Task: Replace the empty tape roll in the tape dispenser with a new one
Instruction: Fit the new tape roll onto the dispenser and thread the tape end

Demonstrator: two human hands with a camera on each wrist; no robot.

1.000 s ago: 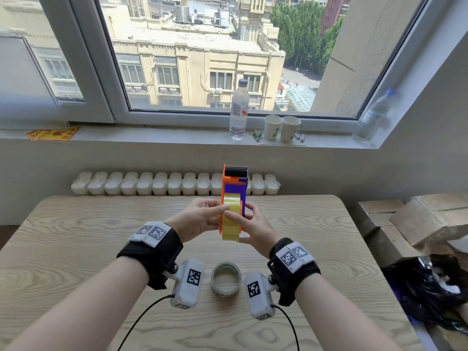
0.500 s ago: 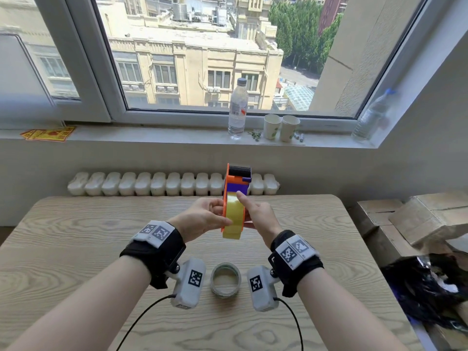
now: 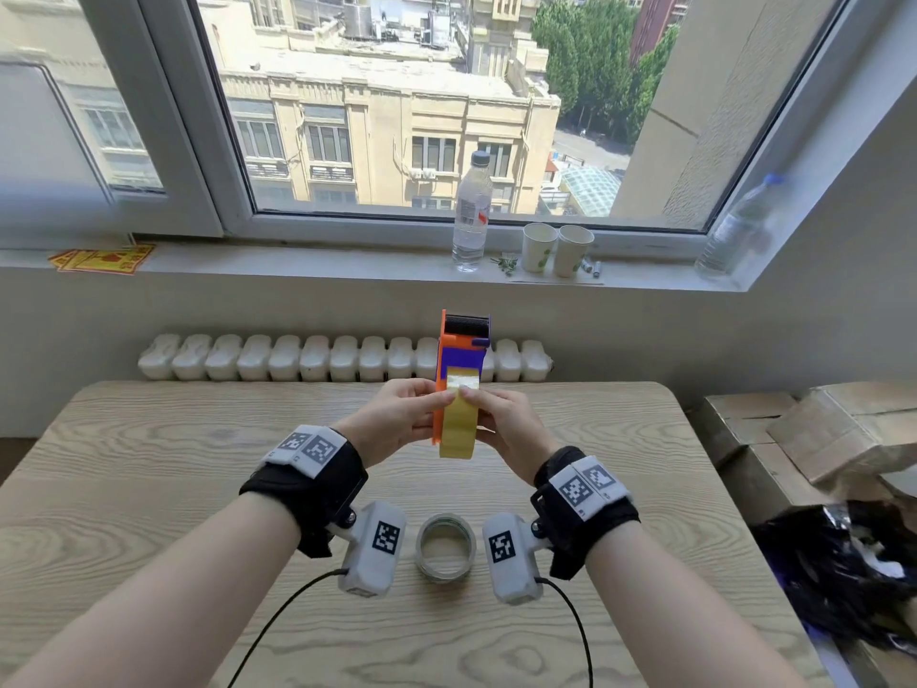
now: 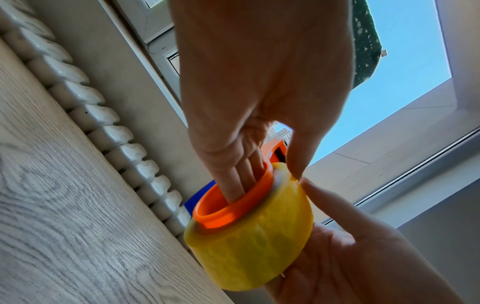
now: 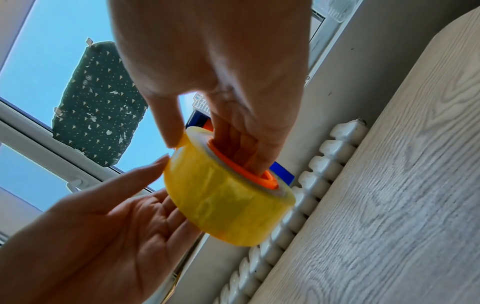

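Between my two hands, the yellow tape roll (image 3: 457, 425) sits on the dispenser (image 3: 461, 355) hub, left hand (image 3: 397, 419) fingers hooked inside, right hand (image 3: 506, 425) likewise, thumbs pinching its slick, stiff rim (light, I'd guess).

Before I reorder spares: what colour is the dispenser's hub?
Orange hub, clearest in the left wrist view.
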